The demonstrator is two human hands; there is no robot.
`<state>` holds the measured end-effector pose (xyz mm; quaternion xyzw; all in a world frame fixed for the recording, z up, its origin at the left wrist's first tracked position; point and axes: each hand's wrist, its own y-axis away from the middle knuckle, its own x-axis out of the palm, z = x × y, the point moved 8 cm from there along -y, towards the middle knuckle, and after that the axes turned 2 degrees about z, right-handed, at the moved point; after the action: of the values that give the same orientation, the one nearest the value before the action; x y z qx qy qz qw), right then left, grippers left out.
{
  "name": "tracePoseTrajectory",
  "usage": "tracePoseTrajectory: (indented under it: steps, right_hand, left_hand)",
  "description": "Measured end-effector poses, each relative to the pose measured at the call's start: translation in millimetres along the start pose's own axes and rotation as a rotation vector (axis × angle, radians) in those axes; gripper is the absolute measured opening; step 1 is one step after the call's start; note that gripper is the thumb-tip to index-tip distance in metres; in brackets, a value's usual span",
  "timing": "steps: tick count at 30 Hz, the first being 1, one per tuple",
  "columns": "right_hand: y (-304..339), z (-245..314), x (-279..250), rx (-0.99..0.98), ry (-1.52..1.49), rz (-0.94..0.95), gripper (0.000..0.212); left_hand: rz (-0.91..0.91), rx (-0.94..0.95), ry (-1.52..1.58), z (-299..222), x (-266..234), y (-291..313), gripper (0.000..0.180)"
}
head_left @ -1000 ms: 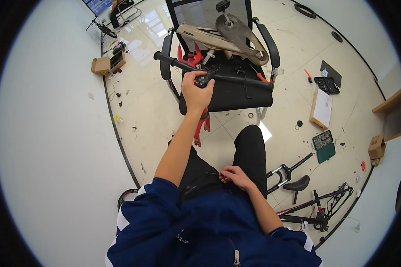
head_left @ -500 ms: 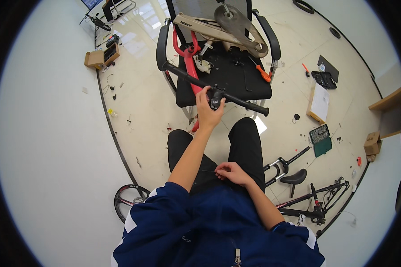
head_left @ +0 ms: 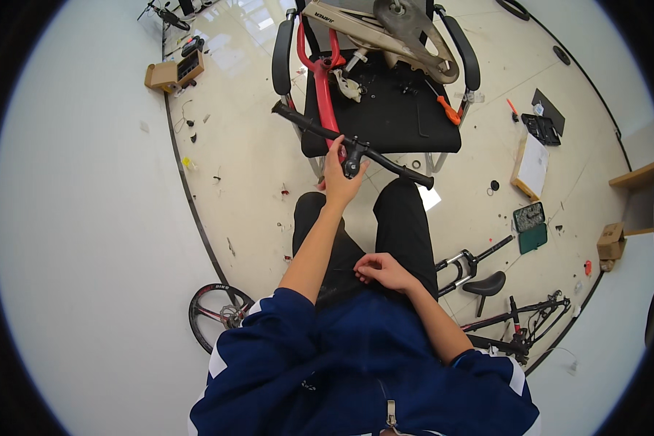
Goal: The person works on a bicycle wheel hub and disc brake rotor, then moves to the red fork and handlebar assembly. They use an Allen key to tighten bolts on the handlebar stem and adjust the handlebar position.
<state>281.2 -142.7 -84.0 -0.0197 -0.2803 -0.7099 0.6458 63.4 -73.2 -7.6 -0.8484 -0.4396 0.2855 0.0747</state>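
Observation:
My left hand point(head_left: 343, 180) grips the clamp stem point(head_left: 353, 161) in the middle of a black bicycle handlebar point(head_left: 309, 125). The bar slants from upper left to lower right, between my knees and the chair seat. Behind it a red forked tube point(head_left: 325, 102) leans on the seat; I cannot tell whether the two are joined. Low over my lap, my right hand point(head_left: 386, 272) is closed in a pinch, with a faint thin dark rod at its fingertips. Black trousers behind the rod make its kind hard to see.
On the black chair point(head_left: 385, 138) lie a beige frame part point(head_left: 370, 36), an orange-handled screwdriver point(head_left: 449, 110) and a hex key point(head_left: 419, 120). Rightward on the floor are a green case point(head_left: 533, 238), a saddle point(head_left: 485, 284) and a bike frame point(head_left: 512, 317); a wheel point(head_left: 205, 314) stands left.
The view has shifted, so the chair sits higher and further right. Relative to the seat, the handlebar in my left hand has come nearer to me. My right hand stays over my lap.

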Motion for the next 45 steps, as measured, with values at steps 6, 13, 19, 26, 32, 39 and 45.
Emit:
tracePoseTrajectory:
  steps: [6, 13, 19, 26, 32, 39, 45]
  right_hand:
    - [-5.9, 7.8, 1.5, -0.02, 0.027, -0.028, 0.014]
    - [19.4, 57.5, -39.7, -0.119, 0.191, -0.423, 0.016]
    - [24.4, 123.4, -110.9, -0.327, 0.498, -0.769, 0.017]
    - [-13.5, 174.9, -122.5, -0.403, 0.695, -0.778, 0.02]
    - [-35.1, 190.8, -117.9, -0.413, 0.848, -0.738, 0.019]
    - [-52.2, 217.2, -95.7, -0.31, 1.248, -0.661, 0.016]
    - [-44.4, 216.3, -92.3, -0.358, 1.239, -0.546, 0.015]
  left_hand:
    - [0.123, 0.011, -0.047, -12.2, 8.5, 7.6, 0.08]
    - [0.12, 0.047, -0.1, 19.2, 8.8, 31.6, 0.065]
    - [0.161, -0.068, -0.021, 17.5, -0.8, 47.6, 0.055]
    - [0.114, 0.006, 0.069, -15.3, -10.8, 36.2, 0.038]
    - [0.156, 0.023, 0.038, -15.9, -10.9, 29.8, 0.031]
    - [0.125, 0.421, -0.241, -72.8, -24.4, -16.6, 0.034]
    - [0.18, 0.496, -0.938, -94.4, -45.4, -87.2, 0.044]
